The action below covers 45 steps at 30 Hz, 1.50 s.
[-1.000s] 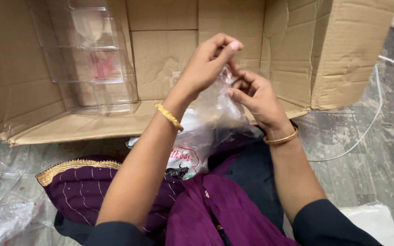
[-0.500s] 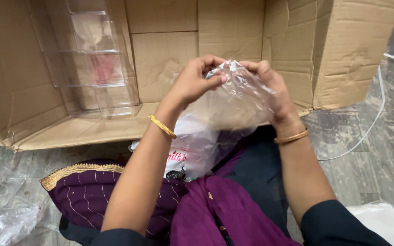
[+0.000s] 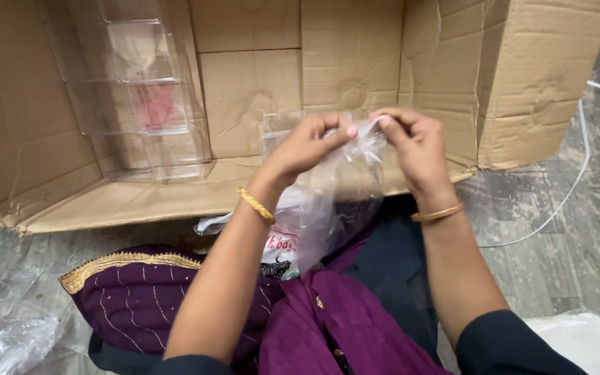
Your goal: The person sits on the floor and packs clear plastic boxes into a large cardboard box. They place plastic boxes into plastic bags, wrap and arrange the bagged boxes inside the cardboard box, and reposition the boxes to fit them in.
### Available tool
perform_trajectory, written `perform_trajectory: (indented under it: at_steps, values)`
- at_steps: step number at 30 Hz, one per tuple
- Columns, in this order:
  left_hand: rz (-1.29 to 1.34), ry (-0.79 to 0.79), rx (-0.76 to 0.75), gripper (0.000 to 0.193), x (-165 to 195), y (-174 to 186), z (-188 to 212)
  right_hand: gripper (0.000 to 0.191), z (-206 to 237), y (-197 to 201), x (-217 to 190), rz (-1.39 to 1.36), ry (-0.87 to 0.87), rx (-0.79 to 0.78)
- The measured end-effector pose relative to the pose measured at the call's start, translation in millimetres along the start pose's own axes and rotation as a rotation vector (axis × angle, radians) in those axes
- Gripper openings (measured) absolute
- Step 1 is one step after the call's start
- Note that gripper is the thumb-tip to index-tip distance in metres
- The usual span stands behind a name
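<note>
Up front, the clear plastic bag (image 3: 335,201) hangs pinched between both hands' fingers (image 3: 335,127).

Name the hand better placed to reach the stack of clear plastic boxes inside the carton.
Left, probably. The left hand pinches the clear plastic bag on the side nearer the clear boxes, which stand at the carton's left. The right hand would have to cross over.

My head camera looks steeply down, close over my lap, facing the open brown cardboard box (image 3: 258,90).
</note>
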<state>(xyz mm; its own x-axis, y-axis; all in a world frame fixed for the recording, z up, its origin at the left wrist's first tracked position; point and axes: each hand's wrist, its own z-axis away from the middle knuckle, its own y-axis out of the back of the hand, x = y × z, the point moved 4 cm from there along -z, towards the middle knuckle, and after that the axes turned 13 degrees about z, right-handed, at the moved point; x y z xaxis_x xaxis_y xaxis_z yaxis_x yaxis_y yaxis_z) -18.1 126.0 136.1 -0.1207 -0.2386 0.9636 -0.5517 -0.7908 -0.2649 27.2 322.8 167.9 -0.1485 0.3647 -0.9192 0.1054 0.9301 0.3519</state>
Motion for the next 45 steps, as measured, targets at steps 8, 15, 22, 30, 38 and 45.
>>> perform_trajectory:
  at_steps: [8, 15, 22, 30, 38, 45]
  values:
    - [0.543, 0.182, -0.154, 0.022, -22, 62, 39, 0.029, 49, 5, 65, -0.980, -0.092, -0.447]
    - [-0.803, -0.020, 0.288, 0.037, -58, 89, -18, 0.007, -64, -6, 78, -0.111, -0.142, -0.125]
    - [-1.043, 0.026, 0.431, 0.031, -120, 94, -45, 0.045, -104, -46, 148, 0.579, -0.097, -0.396]
    - [0.006, 0.162, 0.617, 0.029, -90, 82, -52, 0.028, -102, -15, 125, 0.099, -0.137, -0.011]
    - [-0.317, -0.584, 0.285, 0.038, 80, 15, -32, 0.052, -69, -39, 20, -0.781, -0.068, -0.391]
    - [-0.636, -0.863, 0.572, 0.048, 98, 15, -6, 0.058, -59, -41, -13, -0.874, 0.004, -0.459]
